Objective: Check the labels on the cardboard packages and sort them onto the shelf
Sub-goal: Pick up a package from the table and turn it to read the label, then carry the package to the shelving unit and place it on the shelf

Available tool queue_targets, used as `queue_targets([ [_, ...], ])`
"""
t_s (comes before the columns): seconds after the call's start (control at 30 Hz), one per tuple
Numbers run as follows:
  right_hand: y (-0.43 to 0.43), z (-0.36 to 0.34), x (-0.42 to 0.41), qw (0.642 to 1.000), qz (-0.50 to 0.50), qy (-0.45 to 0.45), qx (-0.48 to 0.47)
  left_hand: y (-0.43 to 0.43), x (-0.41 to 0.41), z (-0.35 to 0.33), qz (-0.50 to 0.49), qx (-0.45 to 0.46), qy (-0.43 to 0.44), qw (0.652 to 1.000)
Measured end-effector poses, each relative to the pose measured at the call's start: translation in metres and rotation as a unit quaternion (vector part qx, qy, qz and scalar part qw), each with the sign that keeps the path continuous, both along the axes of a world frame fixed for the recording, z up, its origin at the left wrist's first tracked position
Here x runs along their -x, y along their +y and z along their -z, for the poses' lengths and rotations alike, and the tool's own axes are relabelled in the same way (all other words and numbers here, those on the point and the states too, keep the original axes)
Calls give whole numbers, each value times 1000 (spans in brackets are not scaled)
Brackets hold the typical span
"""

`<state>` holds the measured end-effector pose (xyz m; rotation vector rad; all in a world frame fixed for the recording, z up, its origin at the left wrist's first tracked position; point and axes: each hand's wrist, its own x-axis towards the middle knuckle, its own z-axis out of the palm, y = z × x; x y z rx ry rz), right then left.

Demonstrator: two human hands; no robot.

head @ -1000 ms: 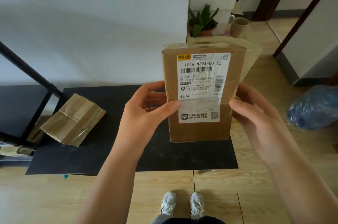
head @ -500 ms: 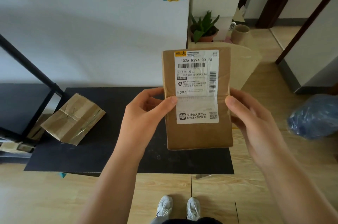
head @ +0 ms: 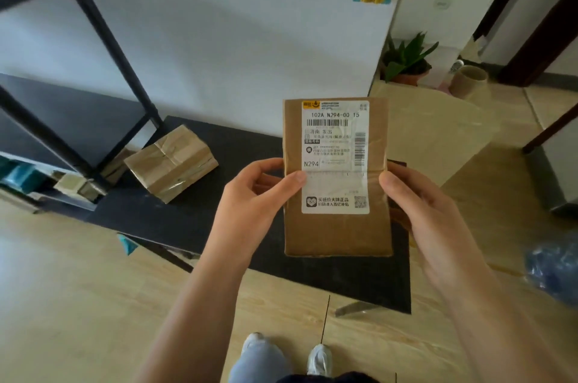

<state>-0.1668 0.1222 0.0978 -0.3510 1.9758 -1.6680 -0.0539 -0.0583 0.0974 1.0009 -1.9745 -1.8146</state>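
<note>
I hold a flat brown cardboard package (head: pixel 336 232) upright in front of me, its white shipping label (head: pixel 335 157) facing me. My left hand (head: pixel 253 195) grips its left edge with the thumb on the label. My right hand (head: pixel 419 204) grips the right edge. A second taped cardboard package (head: pixel 170 162) lies on the black mat (head: pixel 194 226) on the floor, to the left. The black metal shelf (head: pixel 84 120) stands at the left, against the white wall.
Small boxes (head: pixel 67 184) sit on the shelf's lowest level. A large cardboard box (head: pixel 438 132), a potted plant (head: pixel 406 60) and a paper roll (head: pixel 469 81) stand behind the package. A blue plastic bag (head: pixel 553 267) lies on the wood floor at right. My shoes (head: pixel 319 360) are below.
My view has swung left and tilted, bringing more of the shelf frame into sight. The package stays upright in both hands, with the grip unchanged.
</note>
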Motion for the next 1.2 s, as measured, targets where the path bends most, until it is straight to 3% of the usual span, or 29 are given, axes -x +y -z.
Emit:
queue_targets([
  [0.33,-86,-11,-77,996,-82,29,-13,-64,-107,-2,-88,-28,33,995],
  [0.87,-311,15,-313,964,-265,-31,-22,-214,-386,16,-311,-15,-4,950],
  [1.2,-455,37,-373,940,-340,-28,-32,-313,-455,35,-407,-20,-12,913],
])
